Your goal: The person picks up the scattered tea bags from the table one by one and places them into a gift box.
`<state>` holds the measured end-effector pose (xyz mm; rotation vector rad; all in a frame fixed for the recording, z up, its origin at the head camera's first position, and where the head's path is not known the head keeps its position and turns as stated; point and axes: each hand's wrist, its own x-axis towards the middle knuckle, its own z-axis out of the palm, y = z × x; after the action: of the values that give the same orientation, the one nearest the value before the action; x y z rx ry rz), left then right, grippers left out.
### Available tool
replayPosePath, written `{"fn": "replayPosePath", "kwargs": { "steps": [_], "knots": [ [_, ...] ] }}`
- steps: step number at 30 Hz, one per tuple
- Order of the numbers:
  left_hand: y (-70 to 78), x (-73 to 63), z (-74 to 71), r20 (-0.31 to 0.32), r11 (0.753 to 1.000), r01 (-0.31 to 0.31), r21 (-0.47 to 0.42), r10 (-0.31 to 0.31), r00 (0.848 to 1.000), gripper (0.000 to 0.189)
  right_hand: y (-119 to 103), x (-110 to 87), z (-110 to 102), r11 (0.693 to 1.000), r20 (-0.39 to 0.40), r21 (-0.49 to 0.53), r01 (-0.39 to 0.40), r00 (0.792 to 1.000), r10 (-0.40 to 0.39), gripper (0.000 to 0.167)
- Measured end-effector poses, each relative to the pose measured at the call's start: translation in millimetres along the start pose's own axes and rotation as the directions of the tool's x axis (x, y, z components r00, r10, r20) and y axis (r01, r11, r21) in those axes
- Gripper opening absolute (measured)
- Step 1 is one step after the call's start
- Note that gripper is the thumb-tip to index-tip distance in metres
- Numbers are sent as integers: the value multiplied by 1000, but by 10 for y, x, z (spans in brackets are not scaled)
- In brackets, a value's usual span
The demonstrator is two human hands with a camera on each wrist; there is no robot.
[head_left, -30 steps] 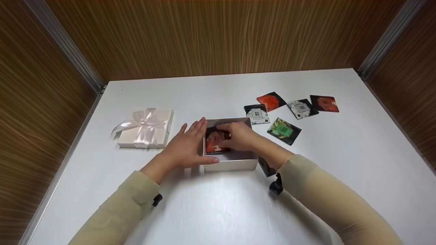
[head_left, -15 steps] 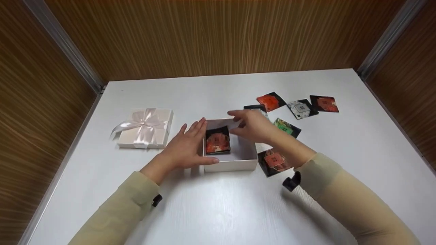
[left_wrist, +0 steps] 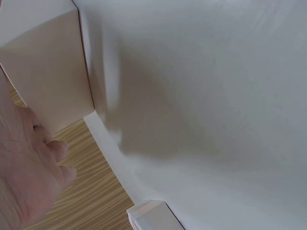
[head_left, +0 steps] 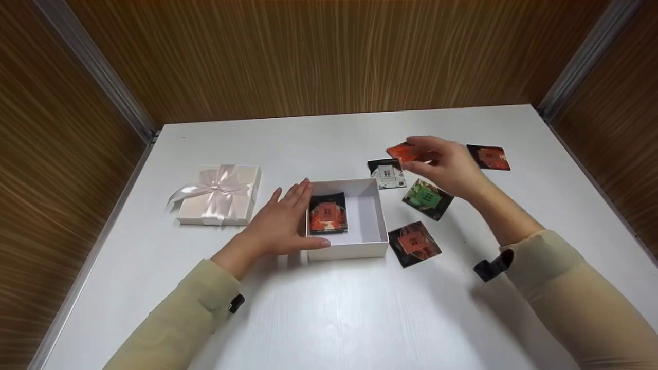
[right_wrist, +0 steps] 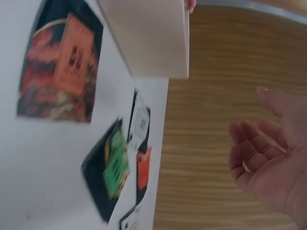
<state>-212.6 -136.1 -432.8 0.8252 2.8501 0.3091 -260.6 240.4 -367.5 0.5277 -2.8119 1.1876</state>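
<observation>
Hovering at the upper right of the head view, our right hand holds nothing, its thumb and curved fingers parted beside the orange packet; we would probably do best to pinch one edge lightly, leaving the white packet just below undisturbed. Our left hand, fingers straight, rests against the white box at centre frame, which should steady it; inside lies a red-and-black packet, and at frame left a ribboned lid
</observation>
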Motion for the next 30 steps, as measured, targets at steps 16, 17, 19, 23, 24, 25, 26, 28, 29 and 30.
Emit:
{"fn": "replayPosePath", "kwargs": {
  "steps": [16,17,19,23,24,25,26,28,29,30],
  "knots": [
    [2,-3,-8,-1,1000,-1,7,1,1000,134,822,-165,-190,975,56,133,-177,984,171,62],
    [0,-2,-6,0,1000,-1,8,1,1000,134,862,-165,-183,976,64,134,-174,984,166,63],
    [-3,0,-5,0,1000,-3,5,3,1000,134,934,-167,-164,976,85,135,-170,984,159,65],
    [0,3,-4,6,1000,-1,1,1,1000,134,1056,-179,-127,971,130,148,-186,977,167,69],
    [3,2,-6,6,1000,-1,0,1,1000,134,1077,-182,-120,970,140,148,-192,975,172,69],
    [4,4,-6,6,1000,0,0,0,1000,134,1094,-186,-114,969,150,148,-199,973,177,69],
    [5,4,-6,6,1000,1,0,-1,1000,134,1112,-188,-106,968,161,145,-204,970,180,69],
    [5,3,-8,7,1000,3,-1,-3,1000,134,1144,-188,-91,967,180,140,-213,966,186,69],
    [4,3,-8,6,1000,4,-3,-4,1000,134,1154,-189,-84,967,189,134,-216,964,189,69],
    [3,2,-9,6,1000,3,-4,-3,1000,134,1162,-189,-78,967,198,126,-221,961,194,69]
  ]
}}
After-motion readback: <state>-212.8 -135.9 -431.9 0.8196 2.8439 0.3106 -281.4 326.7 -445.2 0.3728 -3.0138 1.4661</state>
